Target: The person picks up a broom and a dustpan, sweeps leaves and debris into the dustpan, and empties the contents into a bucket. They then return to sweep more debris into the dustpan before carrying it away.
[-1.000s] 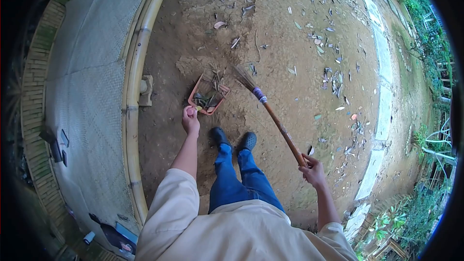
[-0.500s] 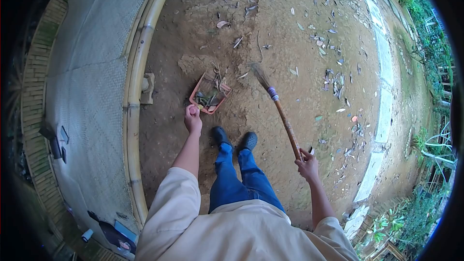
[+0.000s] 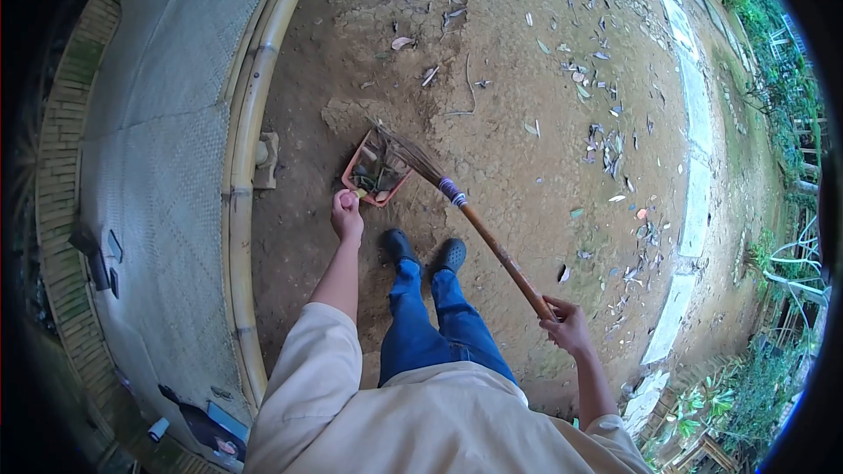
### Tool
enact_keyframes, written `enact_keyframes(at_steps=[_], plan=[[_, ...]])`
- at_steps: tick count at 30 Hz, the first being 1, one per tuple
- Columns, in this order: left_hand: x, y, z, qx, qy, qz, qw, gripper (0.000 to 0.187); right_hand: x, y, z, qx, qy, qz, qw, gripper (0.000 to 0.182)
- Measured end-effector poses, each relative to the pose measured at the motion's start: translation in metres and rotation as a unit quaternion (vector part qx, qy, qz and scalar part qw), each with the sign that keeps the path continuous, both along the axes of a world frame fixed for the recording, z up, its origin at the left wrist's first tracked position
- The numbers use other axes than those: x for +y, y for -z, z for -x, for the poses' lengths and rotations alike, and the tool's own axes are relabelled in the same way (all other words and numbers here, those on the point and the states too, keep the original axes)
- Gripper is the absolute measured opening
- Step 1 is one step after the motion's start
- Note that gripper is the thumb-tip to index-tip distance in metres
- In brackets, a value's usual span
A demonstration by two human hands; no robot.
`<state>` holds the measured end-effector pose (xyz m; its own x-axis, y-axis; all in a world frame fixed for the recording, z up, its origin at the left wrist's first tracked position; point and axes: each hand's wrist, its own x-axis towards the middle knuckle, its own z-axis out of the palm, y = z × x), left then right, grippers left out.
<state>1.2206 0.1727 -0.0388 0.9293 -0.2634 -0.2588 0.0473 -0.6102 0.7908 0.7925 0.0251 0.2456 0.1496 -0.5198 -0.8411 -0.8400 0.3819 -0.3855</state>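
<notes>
My left hand (image 3: 348, 218) is closed at the near corner of an orange dustpan (image 3: 353, 161), with a pinkish handle end showing at the fingers. Green and brown leaves and twigs lie inside the pan. In my right hand (image 3: 566, 326) is the wooden handle of a stick broom (image 3: 492, 246), gripped near its end. The broom slants up to the left, and a purple-and-white binding holds its bristles. Those bristles spread over the pan's right side and far edge.
A bamboo pole (image 3: 244, 167) edges a woven-mat platform (image 3: 158, 175) on the left, with a small block (image 3: 266, 161) beside it. Dry leaves (image 3: 606, 145) are scattered over the dirt ground to the right, before a row of pale slabs (image 3: 696, 175).
The broom head has swung left from the bare ground to over the dustpan. My right hand has shifted slightly right and down; my left hand stays nearly in place.
</notes>
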Motion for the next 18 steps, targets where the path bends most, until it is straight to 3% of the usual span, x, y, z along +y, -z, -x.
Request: enact_keyframes(at_steps=[2,5,8,14,18], plan=[[0.003,0.011,0.0,0.037,-0.019,0.051,0.998,0.032,-0.002,-0.001,-0.001,-0.004,0.011,0.014,1.0,0.057],[0.001,-0.003,0.002,0.062,-0.009,-0.007,0.998,0.039,-0.008,0.009,-0.005,-0.006,0.005,0.037,0.999,0.057],[0.002,0.005,0.003,0.054,-0.031,0.007,0.998,0.045,-0.015,0.019,-0.017,-0.003,-0.015,0.065,0.998,0.058],[0.016,0.034,0.003,0.057,-0.037,0.003,0.998,0.045,-0.032,0.045,-0.05,-0.014,-0.057,0.099,0.993,0.058],[0.019,0.028,0.004,0.079,-0.058,0.021,0.995,0.043,-0.044,0.085,-0.066,-0.034,-0.113,0.155,0.981,0.059]])
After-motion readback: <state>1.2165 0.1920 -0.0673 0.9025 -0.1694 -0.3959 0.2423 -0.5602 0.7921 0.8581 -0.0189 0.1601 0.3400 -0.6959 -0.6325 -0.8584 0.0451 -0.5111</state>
